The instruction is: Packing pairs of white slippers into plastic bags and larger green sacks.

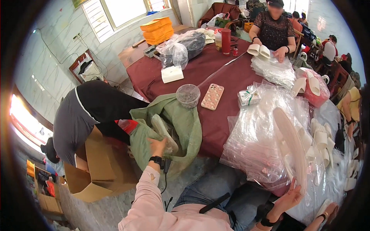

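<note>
My left hand (157,147) is at the mouth of a green woven sack (189,136), its fingers against the edge of a pale slipper (161,129) that seems to be in clear plastic. The slipper leans upright inside the sack, and the hand seems to grip its lower end. Low on the right, my right hand (288,199) pinches the near end of another pale slipper (288,142), held up on end with its long flat sole showing. Behind that slipper, clear plastic bags (254,142) lie in a wide pile over the table edge.
On the dark red tablecloth (154,77) are a round clear tub (188,95), a patterned phone (212,96) and a small white-green box (249,97). A co-worker (273,30) handles slippers (258,51) across the table. Another person (77,115) bends over a cardboard box (104,165) on my left.
</note>
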